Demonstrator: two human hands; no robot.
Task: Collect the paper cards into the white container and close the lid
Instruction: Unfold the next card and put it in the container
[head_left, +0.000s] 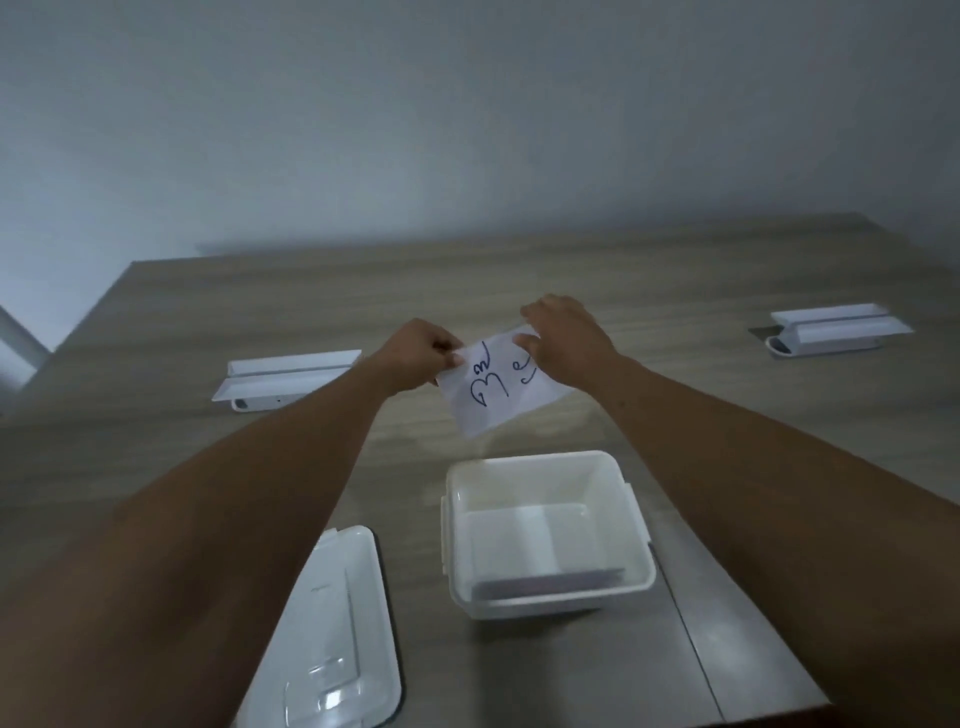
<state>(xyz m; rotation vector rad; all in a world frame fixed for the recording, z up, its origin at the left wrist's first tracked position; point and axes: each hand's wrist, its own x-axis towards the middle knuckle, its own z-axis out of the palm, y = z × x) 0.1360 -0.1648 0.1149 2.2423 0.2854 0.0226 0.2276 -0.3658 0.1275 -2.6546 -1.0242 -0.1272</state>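
Nearest, a flat white plastic lid (332, 629) is seen lying on the grey-brown wooden table (675, 291), just left of an open, square white plastic container (545, 530) with a divider inside. Beyond the container, white paper cards marked in blue ink (498, 387) are held above the table, pinched at the left edge by the left hand (421, 353) and gripped at the far right corner by the right hand (566, 332). Farther off, two white cable-port covers are set into the table, one at the left (285, 382) and one at the far right (836, 330).

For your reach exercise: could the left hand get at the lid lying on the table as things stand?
Probably not at once: the left hand is pinching the paper cards. The lid lies uncovered below the left forearm, so its path looks free.
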